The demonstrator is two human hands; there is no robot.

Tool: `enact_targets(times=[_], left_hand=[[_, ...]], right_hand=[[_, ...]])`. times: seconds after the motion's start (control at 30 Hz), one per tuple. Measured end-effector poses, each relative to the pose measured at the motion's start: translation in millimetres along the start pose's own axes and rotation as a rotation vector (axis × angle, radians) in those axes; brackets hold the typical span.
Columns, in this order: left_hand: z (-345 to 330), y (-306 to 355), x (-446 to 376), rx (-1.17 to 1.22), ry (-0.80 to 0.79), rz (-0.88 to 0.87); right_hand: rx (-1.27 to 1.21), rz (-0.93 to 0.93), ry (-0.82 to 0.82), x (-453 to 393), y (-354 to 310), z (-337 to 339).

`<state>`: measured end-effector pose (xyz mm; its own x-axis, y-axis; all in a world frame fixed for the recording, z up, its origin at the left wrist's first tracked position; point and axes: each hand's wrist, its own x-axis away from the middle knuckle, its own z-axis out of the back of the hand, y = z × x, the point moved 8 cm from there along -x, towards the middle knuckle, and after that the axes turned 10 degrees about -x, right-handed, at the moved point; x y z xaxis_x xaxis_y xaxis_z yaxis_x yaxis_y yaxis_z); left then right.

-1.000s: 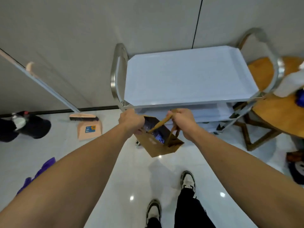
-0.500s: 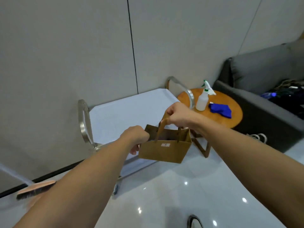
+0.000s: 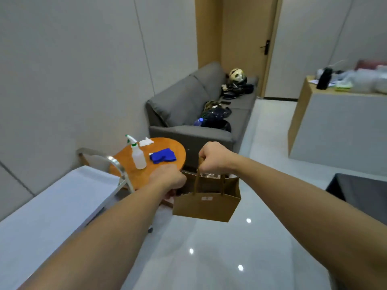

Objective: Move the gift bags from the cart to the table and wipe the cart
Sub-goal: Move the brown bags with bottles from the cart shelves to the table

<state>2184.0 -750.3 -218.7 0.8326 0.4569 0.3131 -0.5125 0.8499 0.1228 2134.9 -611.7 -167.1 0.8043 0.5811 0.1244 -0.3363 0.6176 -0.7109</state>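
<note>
Gift bag [image 3: 206, 207] of brown paper hangs in the air in front of me, over the shiny floor [image 3: 209, 258], just past the near edge of the round wooden table [image 3: 146, 170]. It hangs upright and has a small white sticker on its front. My right hand [image 3: 215, 158] is curled into a fist around the bag's paper handles, above the bag. My left hand [image 3: 168, 181] is curled at the bag's left side, and its fingers are hidden, so I cannot tell if it grips the bag or only touches it.

On the table stands a white spray bottle [image 3: 138, 156] with a green top. A blue cloth [image 3: 163, 158] lies just beside it, toward the right edge. A white bit of paper lies at the far edge. The cart [image 3: 52, 208] with its white top and silver rail is on my left, right next to the table. A gray sofa [image 3: 188, 114] sits behind the table with dark things piled on it.
</note>
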Motion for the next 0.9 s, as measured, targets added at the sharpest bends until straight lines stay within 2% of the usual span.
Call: enact_targets(times=[0.1, 0.27, 0.4, 0.63, 0.9], left_hand=[[-13, 95, -11, -0.114, 0.054, -0.097], [-36, 236, -28, -0.131, 0.06, -0.225], [-57, 345, -31, -0.192, 0.071, -0.348], [-113, 502, -34, -0.291, 0.029, -0.578], [-193, 659, -16, -0.462, -0.126, -0.969]], right_hand=[[-0.052, -0.067, 0.156, 24, 69, 68], [-0.171, -0.175, 0.444, 66, 183, 182], [-0.283, -0.287, 0.634, 104, 271, 241], [-0.522, -0.412, 0.909, 153, 387, 287], [-0.512, -0.685, 1.068, 193, 476, 310]])
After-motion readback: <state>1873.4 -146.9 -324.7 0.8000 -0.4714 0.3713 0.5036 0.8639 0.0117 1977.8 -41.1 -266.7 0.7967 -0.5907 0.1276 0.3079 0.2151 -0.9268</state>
